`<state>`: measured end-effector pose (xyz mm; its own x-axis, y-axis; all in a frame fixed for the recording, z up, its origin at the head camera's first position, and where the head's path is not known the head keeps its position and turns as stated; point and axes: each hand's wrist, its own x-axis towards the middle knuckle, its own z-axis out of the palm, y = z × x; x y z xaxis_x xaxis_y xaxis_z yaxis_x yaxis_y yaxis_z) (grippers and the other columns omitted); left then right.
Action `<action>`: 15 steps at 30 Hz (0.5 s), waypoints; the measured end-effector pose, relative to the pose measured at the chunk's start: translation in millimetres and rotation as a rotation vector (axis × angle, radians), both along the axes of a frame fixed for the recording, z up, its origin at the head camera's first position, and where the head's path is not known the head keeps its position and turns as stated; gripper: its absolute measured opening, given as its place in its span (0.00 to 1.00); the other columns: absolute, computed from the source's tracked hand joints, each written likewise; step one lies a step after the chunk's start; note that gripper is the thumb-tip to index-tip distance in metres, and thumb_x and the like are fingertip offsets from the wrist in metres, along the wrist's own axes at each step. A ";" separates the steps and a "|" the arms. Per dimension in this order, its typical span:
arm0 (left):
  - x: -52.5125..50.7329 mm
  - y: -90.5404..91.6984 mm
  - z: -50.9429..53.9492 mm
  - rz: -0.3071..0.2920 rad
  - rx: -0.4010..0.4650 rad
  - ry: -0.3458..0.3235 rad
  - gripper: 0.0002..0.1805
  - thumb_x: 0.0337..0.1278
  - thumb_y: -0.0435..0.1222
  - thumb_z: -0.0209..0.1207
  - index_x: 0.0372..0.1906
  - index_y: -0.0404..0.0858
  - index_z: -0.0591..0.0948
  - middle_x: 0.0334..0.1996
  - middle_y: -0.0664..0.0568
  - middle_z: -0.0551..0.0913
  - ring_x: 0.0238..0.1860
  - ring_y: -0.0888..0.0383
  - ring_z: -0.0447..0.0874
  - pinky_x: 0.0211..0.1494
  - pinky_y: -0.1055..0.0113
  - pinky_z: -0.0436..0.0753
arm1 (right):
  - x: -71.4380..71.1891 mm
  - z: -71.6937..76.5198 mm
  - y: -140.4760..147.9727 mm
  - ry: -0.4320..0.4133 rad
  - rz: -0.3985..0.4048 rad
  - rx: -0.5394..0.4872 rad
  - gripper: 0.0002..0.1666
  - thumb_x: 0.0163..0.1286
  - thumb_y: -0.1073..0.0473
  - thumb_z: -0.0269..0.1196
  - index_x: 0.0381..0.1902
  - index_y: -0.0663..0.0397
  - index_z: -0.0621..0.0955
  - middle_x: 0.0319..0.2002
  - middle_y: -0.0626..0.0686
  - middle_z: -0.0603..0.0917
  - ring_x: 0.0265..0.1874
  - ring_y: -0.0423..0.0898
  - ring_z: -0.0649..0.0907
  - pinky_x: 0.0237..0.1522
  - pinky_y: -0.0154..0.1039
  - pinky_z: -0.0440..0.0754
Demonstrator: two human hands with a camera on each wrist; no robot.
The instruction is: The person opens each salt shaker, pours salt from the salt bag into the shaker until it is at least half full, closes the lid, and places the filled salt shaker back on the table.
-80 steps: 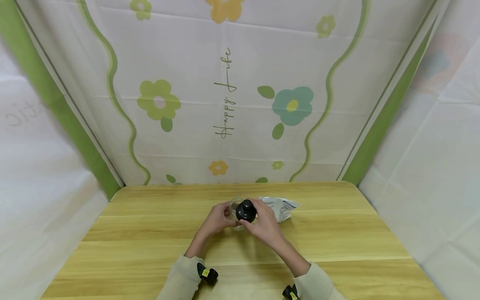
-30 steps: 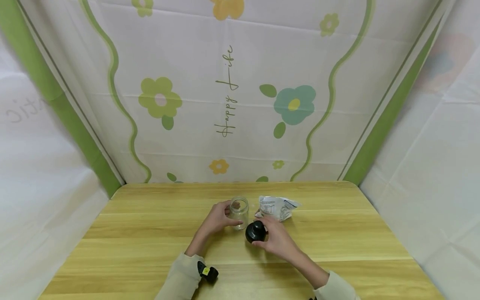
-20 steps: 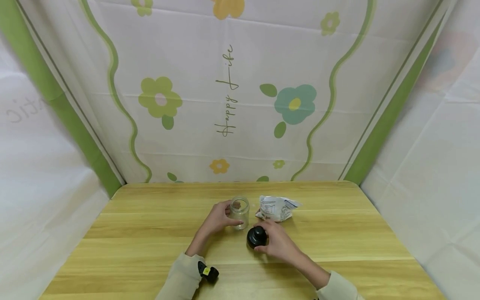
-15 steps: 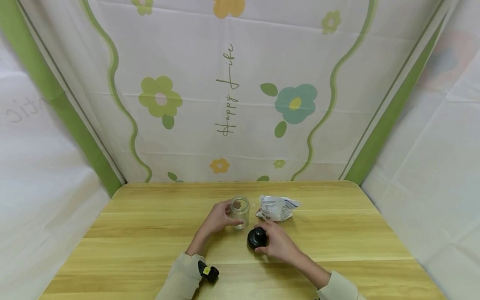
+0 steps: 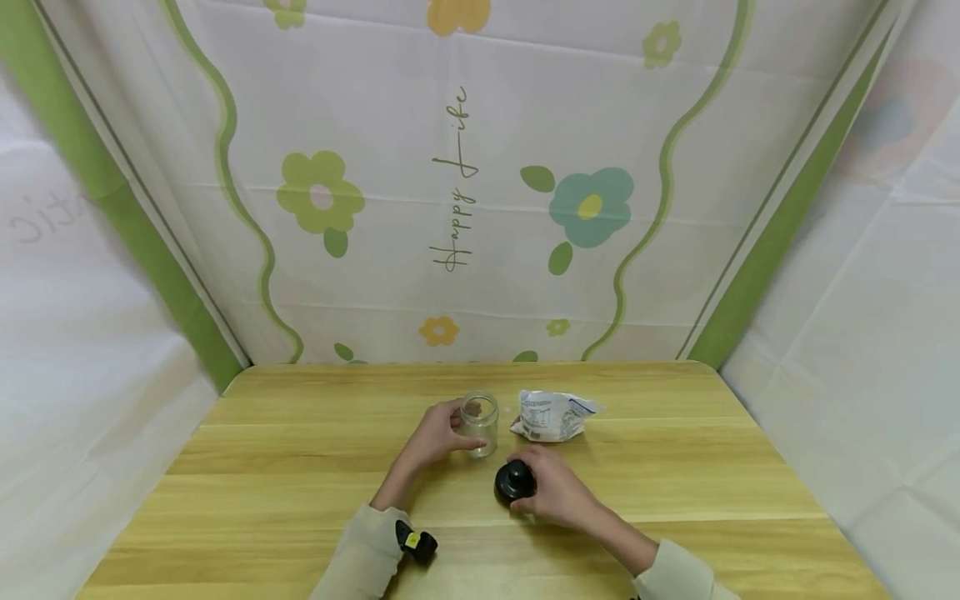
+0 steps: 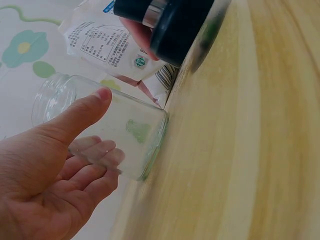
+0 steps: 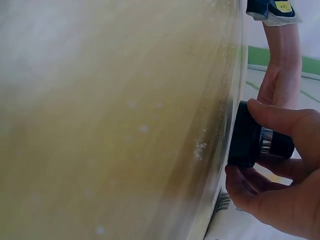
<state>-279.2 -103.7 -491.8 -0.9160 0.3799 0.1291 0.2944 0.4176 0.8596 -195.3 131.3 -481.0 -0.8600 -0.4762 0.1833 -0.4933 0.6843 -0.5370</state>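
Note:
An uncovered clear glass jar (image 5: pixel 480 423) stands upright on the wooden table. My left hand (image 5: pixel 435 435) holds it from the left, thumb across the near side and fingers round the far side. In the left wrist view the jar (image 6: pixel 122 127) looks see-through, with nothing visible inside. To the right and nearer me, my right hand (image 5: pixel 558 490) grips a black knobbed lid (image 5: pixel 514 482) by its edge. The right wrist view shows the lid (image 7: pixel 245 135) wide side down at the table surface, a silver band below its knob.
A crumpled white printed bag (image 5: pixel 551 417) sits right of the jar, behind the lid. The wooden table (image 5: pixel 300 467) ends at a white flower-print curtain (image 5: pixel 390 250). White specks (image 7: pixel 200 145) lie on the table near the lid.
My right hand has carried the black lid away from the jar, rightward and toward me, down to the table. The jar's mouth and the bag now show fully. My left hand stays at the jar.

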 end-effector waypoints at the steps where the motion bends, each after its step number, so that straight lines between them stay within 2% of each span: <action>1: -0.2 0.1 0.2 -0.001 0.001 0.001 0.35 0.47 0.37 0.76 0.61 0.30 0.77 0.58 0.39 0.82 0.59 0.43 0.82 0.61 0.53 0.82 | 0.0 -0.3 -0.2 -0.002 -0.002 -0.001 0.36 0.40 0.59 0.81 0.50 0.60 0.82 0.54 0.59 0.83 0.52 0.59 0.81 0.57 0.61 0.77; 9: -0.5 -0.2 0.4 0.004 -0.013 -0.003 0.35 0.47 0.38 0.76 0.62 0.31 0.77 0.58 0.39 0.82 0.59 0.43 0.82 0.61 0.52 0.82 | -0.4 -2.6 -1.4 -0.031 -0.011 0.045 0.35 0.42 0.58 0.82 0.50 0.61 0.82 0.51 0.57 0.83 0.51 0.56 0.81 0.56 0.57 0.79; 15: 0.3 -0.3 1.3 0.003 -0.015 -0.002 0.35 0.47 0.39 0.76 0.62 0.32 0.77 0.58 0.39 0.82 0.59 0.43 0.82 0.61 0.53 0.82 | 1.3 1.5 -0.8 -0.045 -0.033 0.058 0.42 0.43 0.54 0.82 0.55 0.65 0.79 0.55 0.62 0.82 0.54 0.60 0.81 0.58 0.60 0.77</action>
